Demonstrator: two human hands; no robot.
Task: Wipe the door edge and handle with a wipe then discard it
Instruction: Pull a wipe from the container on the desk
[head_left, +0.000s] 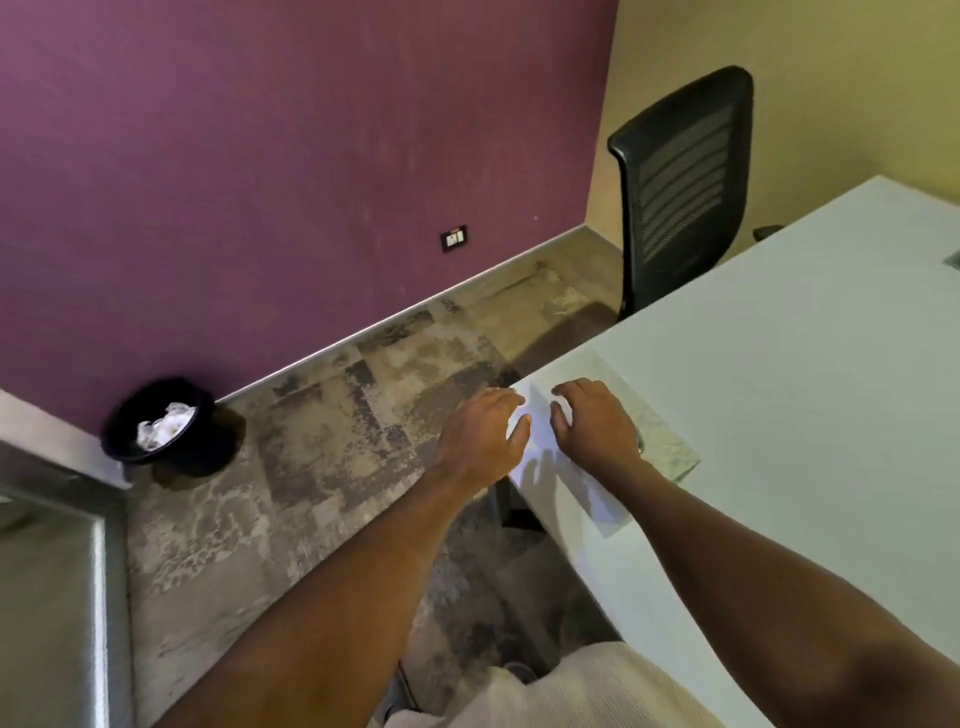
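Note:
A white wipe lies flat at the near-left corner of the white desk, with a paler textured sheet under it on the right. My left hand hovers at the wipe's left edge, fingers curled and apart. My right hand rests over the wipe's right part, fingers spread. Neither hand grips anything. A black bin with crumpled white tissue inside stands on the floor by the purple wall. A metal-framed door edge shows at the lower left; I see no handle.
A black mesh office chair stands at the desk's far side. A wall socket sits low on the purple wall. Worn patterned carpet covers the floor between desk, bin and door.

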